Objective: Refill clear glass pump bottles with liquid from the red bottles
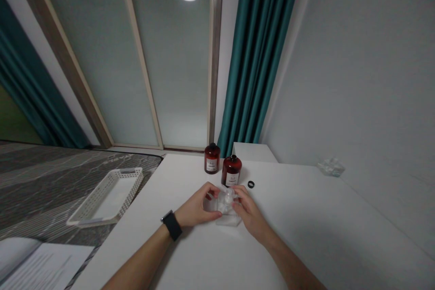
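Left hand (197, 208) and right hand (250, 216) face each other over a white desk (210, 258). Lower left sits a white basket (112, 201); two red bottles (232, 164) stand near centre; below them, both hands clasp a clear container (228, 200); a black ring (250, 186) lies right of the bottles.

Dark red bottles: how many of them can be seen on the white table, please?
2. The left bottle stands farther back; the right bottle stands nearer, left of the black ring. I see no others.
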A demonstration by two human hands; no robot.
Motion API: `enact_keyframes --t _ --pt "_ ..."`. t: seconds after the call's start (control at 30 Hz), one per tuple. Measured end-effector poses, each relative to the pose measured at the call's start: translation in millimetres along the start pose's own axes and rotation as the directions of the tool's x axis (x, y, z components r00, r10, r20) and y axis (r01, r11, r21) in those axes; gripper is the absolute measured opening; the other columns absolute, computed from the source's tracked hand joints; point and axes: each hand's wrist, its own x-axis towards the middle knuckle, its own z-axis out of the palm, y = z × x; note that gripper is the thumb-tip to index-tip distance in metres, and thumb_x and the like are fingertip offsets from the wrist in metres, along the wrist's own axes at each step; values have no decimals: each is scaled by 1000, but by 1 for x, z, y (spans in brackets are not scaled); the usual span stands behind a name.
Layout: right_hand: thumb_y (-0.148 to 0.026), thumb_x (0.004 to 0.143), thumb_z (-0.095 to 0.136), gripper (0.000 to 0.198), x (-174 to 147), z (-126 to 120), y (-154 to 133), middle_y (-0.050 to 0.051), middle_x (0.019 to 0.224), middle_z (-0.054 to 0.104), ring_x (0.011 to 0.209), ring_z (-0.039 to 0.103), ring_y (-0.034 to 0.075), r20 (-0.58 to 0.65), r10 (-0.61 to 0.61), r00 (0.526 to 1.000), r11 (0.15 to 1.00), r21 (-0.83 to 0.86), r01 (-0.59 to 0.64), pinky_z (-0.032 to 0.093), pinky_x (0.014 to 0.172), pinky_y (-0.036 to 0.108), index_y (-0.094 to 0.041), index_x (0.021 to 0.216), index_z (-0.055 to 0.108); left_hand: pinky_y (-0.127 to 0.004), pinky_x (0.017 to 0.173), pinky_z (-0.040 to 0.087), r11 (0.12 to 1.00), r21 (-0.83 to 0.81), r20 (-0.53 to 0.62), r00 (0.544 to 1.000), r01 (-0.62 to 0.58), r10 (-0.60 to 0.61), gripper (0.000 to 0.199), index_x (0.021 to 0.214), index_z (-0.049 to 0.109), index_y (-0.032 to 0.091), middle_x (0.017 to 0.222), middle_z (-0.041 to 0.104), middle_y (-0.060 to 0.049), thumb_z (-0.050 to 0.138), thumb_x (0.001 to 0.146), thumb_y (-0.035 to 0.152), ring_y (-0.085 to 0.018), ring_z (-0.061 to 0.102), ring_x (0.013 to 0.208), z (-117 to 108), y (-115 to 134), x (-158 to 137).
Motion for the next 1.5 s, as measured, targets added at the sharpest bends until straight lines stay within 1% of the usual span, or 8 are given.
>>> enact_keyframes --t 0.27,0.5,0.7,0.8,0.9,1.07,1.27,1.5 --pt "-36 86 62 29 -1 2 2 6 110 59 105 56 24 35 42 999 999 -12 -42 47 93 40 -23 111 53 -39 89 45 1000 13 1 1000 -5 5 45 111 53 18 107 58 -7 73 71 23 -24 56 98 -1 0 0" --pt "-36 82 66 38 -1 4 3 8 123 55 119 52 26 31 11 999 997 -74 -9 44 100 40 -24 117 58 -39 90 45 1000 11 4 1000 2 -2 42 109 54 18 106 58 -6 73 71 24 -24 55 98 0 4 1" --pt "-38 83 65 33 -1 7 1 5 108 59 102 57 23 -26 55 998 997 -45 -57 47 93 40 -23 110 54 -39 90 45 1000 6 8 1000 14 -14 42 109 54 19 106 59 -6 73 71 24 -24 56 99 -1 6 1" --pt "-34 85 60 28 -1 6 -1 7 113 56 110 54 23 -1 4 1000 997 -81 -4 45 97 38 -23 110 57 -40 90 45 1000 10 8 1000 8 -8 44 110 54 18 107 59 -7 73 71 25 -24 56 99 -1 4 1" --pt "-31 83 62 34 -2 6 -2 8 120 54 116 52 24 17 -18 1000 996 -89 20 43 101 38 -23 115 57 -39 90 46 1000 13 5 1000 3 -3 43 110 54 18 107 59 -7 73 72 26 -24 56 99 -1 4 1" --pt "-34 82 66 35 -2 7 4 5 109 60 102 58 23 -44 62 997 997 -51 -64 48 92 38 -23 114 54 -40 91 46 1000 11 8 1000 8 -8 42 109 54 18 107 59 -7 72 71 23 -24 56 98 -1 7 0" --pt "-39 88 62 24 1 3 2 8 116 55 109 58 23 -57 -71 996 996 -56 68 46 97 38 -23 105 65 -40 90 45 1000 8 15 1000 1 -1 44 110 54 18 104 58 -7 73 72 25 -24 56 98 0 3 0" --pt "-44 89 61 31 4 5 -4 9 116 56 107 59 23 -156 -81 984 996 25 86 49 96 36 -22 109 65 -40 91 45 1000 9 20 1000 -13 13 44 111 53 17 107 59 -7 73 72 22 -24 56 100 1 2 0"
